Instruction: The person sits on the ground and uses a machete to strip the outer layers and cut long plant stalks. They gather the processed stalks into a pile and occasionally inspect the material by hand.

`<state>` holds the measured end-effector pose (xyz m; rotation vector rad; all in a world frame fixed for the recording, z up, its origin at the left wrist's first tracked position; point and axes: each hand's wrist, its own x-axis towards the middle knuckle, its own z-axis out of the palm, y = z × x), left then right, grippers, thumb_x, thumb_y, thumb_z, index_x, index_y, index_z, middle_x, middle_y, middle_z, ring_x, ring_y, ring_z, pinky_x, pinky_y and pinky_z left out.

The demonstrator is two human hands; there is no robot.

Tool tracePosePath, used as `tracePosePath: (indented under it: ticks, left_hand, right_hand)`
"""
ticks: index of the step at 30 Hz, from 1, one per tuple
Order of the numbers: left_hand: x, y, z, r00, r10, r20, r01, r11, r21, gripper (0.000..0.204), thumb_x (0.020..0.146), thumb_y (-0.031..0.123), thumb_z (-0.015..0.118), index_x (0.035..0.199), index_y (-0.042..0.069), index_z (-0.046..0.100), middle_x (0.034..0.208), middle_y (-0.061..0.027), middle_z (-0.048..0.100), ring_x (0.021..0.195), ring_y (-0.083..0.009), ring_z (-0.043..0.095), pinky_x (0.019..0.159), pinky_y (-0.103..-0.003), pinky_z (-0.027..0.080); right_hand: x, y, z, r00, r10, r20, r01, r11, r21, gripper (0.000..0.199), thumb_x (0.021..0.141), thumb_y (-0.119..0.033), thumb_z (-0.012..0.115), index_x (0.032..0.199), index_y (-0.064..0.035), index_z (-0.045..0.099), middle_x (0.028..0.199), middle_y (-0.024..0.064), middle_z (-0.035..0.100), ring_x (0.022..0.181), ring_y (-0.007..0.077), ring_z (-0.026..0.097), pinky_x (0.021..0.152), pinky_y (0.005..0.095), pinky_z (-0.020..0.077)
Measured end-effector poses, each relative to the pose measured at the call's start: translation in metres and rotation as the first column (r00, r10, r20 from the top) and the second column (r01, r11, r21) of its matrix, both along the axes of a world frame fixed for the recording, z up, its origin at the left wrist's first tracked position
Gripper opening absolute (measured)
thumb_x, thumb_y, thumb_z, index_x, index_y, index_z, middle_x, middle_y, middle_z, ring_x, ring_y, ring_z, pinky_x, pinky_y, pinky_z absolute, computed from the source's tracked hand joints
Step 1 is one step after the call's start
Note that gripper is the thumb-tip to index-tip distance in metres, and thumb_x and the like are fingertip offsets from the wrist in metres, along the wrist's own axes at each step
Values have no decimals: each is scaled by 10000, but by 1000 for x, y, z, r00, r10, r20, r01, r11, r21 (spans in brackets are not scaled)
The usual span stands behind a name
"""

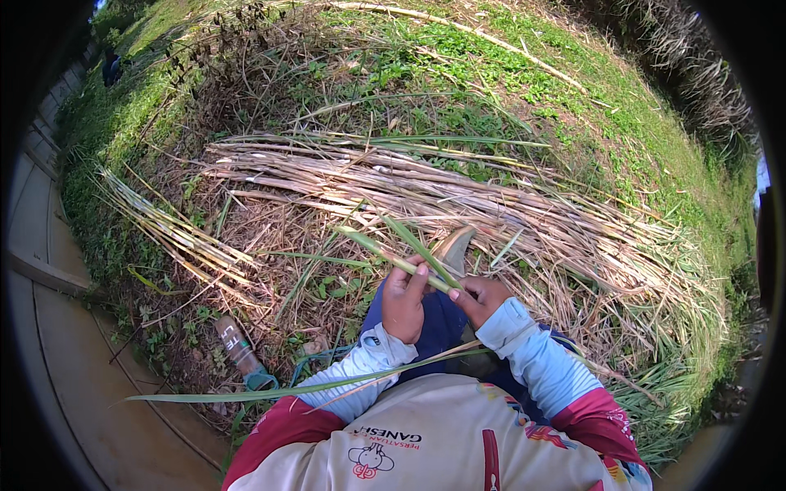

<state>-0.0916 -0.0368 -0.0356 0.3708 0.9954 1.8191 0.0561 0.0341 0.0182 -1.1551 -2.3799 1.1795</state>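
Note:
A green stalk (370,244) with a leaf blade (413,244) peeling off beside it slants across the space above my lap. My left hand (403,304) grips the stalk between thumb and fingers. At its lower end, the fingers of my right hand (481,298) pinch the stalk and the base of the leaf. Just beyond my hands, a curved, pointed tan-and-grey thing (456,245) shows, its kind unclear. A long narrow green leaf (327,385) lies over my forearms and lap.
Ahead lies a wide pile of dry, pale stalks (458,200). A smaller bundle of yellowish stalks (176,229) rests to the left. Nearby is a bottle (237,345) with a teal end. A paved channel (49,327) runs along the left; loose green leaves (663,401) lie at right.

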Motion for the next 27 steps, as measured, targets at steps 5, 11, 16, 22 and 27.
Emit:
tracePosePath:
  ticks: [5, 11, 16, 22, 27]
  left_hand:
    - [-24, 14, 23, 830, 20, 557, -157, 968, 198, 358, 1041, 482, 441, 964, 139, 513, 742, 23, 483, 691, -135, 491, 705, -340, 438]
    - [-21, 29, 25, 865, 176, 470, -230, 971, 59, 400, 1027, 539, 428, 909, 157, 454, 689, 35, 374, 592, -110, 378, 615, -319, 385]
    - [-34, 24, 19, 865, 197, 462, -250, 967, 55, 386, 1026, 531, 443, 897, 167, 448, 659, 43, 339, 561, -94, 334, 570, -283, 346]
    - [-66, 11, -4, 869, 180, 461, -261, 958, 118, 399, 1028, 534, 431, 889, 164, 487, 661, 43, 368, 566, -95, 351, 561, -276, 347]
    - [-59, 13, -4, 897, 3, 443, -155, 939, 308, 447, 1023, 568, 396, 966, 143, 519, 699, 23, 436, 623, -114, 420, 648, -301, 388]
  right_hand:
    - [1, -4, -14, 991, -136, 18, 134, 988, 79, 297, 950, -288, 601, 863, -9, 650, 724, 190, 588, 678, 374, 586, 644, 451, 460]
    - [0, 3, -17, 880, -413, -236, 414, 909, -47, 283, 1005, -272, 553, 905, -17, 624, 662, 103, 578, 527, 232, 564, 517, 374, 447]
    - [67, 70, -11, 534, -765, -359, 461, 620, -635, 260, 1025, -326, 543, 916, -90, 568, 642, -26, 447, 484, 89, 445, 415, 248, 324]
    - [208, 145, 46, 357, -781, -512, 794, 543, -274, 259, 1019, -307, 546, 950, -70, 623, 594, -46, 415, 443, 67, 378, 387, 258, 292]
    - [378, 154, 53, 393, -894, -217, 735, 164, 658, 355, 1004, -356, 545, 981, -43, 710, 609, 65, 588, 559, 183, 531, 549, 373, 408]
